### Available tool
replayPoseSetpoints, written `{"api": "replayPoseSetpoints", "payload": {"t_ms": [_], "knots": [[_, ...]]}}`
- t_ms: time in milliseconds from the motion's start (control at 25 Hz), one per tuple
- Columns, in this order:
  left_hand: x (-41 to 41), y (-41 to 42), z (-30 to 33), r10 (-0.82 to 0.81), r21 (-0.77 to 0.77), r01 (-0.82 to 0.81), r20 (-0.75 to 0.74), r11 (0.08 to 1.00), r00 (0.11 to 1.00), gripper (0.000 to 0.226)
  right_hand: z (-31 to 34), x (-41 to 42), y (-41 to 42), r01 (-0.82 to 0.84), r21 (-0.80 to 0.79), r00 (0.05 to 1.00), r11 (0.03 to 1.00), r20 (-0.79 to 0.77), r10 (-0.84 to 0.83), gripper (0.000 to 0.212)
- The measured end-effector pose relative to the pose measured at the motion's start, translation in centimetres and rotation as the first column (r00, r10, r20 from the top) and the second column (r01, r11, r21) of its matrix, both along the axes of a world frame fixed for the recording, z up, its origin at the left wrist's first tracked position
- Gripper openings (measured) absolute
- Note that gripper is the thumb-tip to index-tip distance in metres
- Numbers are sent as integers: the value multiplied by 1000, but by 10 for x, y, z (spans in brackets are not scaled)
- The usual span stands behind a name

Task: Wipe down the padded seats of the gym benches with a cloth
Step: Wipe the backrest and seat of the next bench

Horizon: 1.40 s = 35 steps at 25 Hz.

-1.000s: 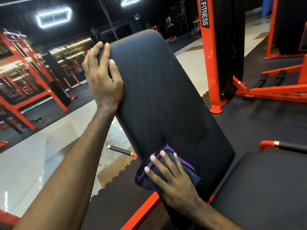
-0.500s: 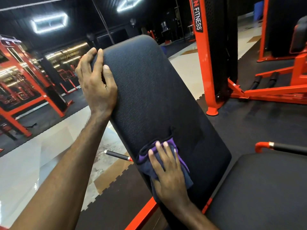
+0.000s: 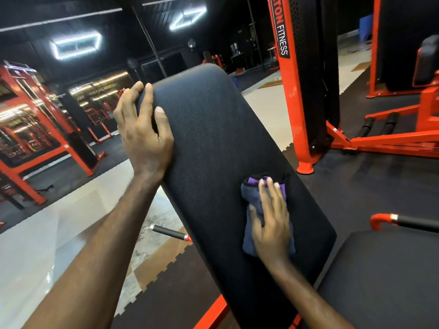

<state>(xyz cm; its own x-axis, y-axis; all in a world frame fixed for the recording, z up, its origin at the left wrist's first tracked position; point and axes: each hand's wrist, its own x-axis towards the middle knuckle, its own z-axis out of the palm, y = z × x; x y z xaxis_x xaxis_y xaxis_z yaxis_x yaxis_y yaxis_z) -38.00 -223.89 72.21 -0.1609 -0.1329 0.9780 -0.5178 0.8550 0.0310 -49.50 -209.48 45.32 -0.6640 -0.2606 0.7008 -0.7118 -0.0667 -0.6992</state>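
Meanwhile, on the gym floor, a person leans over an inclined black back pad (image 3: 213, 138) of a bench, both bare arms stretched forward. The right hand (image 3: 273, 222) lies flat, fingers straight and close together, pressing a dark blue cloth (image 3: 251, 231) with purple trim against the lower half of the pad; the cloth sits under the palm, bunched, its purple edge showing just past the fingertips, which look slightly blurred. The left hand (image 3: 145, 136) grips the pad's upper left edge, fingers curled round the rim near the rounded top and thumb laid on the padded face. Beside the pad's lower end, at the right, lies the bench's black seat pad (image 3: 384, 281), apart from both hands. An orange frame rail (image 3: 211, 314) runs beneath the back pad. A black-gripped handle (image 3: 169, 232) with an orange tip sticks out to the left below the pad, and another orange-and-black handle (image 3: 403, 222) shows just above the seat. Behind, an orange upright (image 3: 292, 96) bearing the white word "FITNESS" stands on black rubber matting (image 3: 356, 191); pale glossy floor tiles (image 3: 47, 233) spread at the left, near orange racks (image 3: 35, 129). Bright hexagonal ceiling lights (image 3: 76, 45) glow overhead.
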Motion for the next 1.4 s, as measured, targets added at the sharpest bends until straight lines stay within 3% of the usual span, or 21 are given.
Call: {"api": "replayPoseSetpoints", "payload": {"t_ms": [80, 200, 280, 480, 600, 680, 760, 960, 1040, 1120, 1200, 1320, 1400], "knots": [[0, 0, -1, 2, -7, -2, 16, 1000, 1000, 46, 2, -36, -9, 20, 9, 999, 1000, -38, -20, 61], [0, 0, 0, 24, -17, -23, 24, 1000, 999, 45, 22, -93, -27, 107, -29, 978, 994, 185, -100, 60], [-1, 1, -1, 37, -36, -36, 31, 999, 999, 43, 27, -85, -27, 159, -17, 948, 987, 282, -148, 61], [3, 1, 1, 2, -4, -2, 97, 1000, 995, 45, -1, -28, -5, 81, 35, 996, 996, 38, -82, 61], [11, 21, -11, 51, -117, -15, 307, 993, 951, 43, 10, -75, -11, 99, 83, 981, 992, 161, -111, 61], [13, 37, -36, 41, -253, 116, 541, 960, 840, 40, 20, -103, -16, 124, 98, 946, 987, 287, -147, 61], [15, 45, -54, 73, -328, 213, 678, 920, 731, 38, 19, -92, -15, 140, 103, 922, 985, 350, -168, 61], [14, 41, -58, 91, -366, 207, 652, 907, 753, 35, -31, -44, 8, 72, 78, 991, 994, 106, -80, 60], [14, 41, -61, 91, -369, 198, 636, 908, 767, 34, -31, -82, 1, 102, 86, 979, 991, 170, -115, 60], [12, 41, -62, 90, -367, 193, 628, 910, 773, 33, -21, -124, -6, 168, 65, 910, 984, 373, -180, 61], [12, 40, -61, 86, -360, 190, 627, 913, 774, 33, -18, -118, -9, 204, 62, 853, 977, 479, -209, 62], [13, 39, -62, 83, -373, 197, 616, 907, 783, 32, -38, -54, -1, 219, 55, 909, 974, 350, -224, 56], [14, 40, -62, 74, -371, 209, 620, 905, 781, 31, -50, -53, 3, 162, 52, 951, 985, 258, -170, 56]]}}
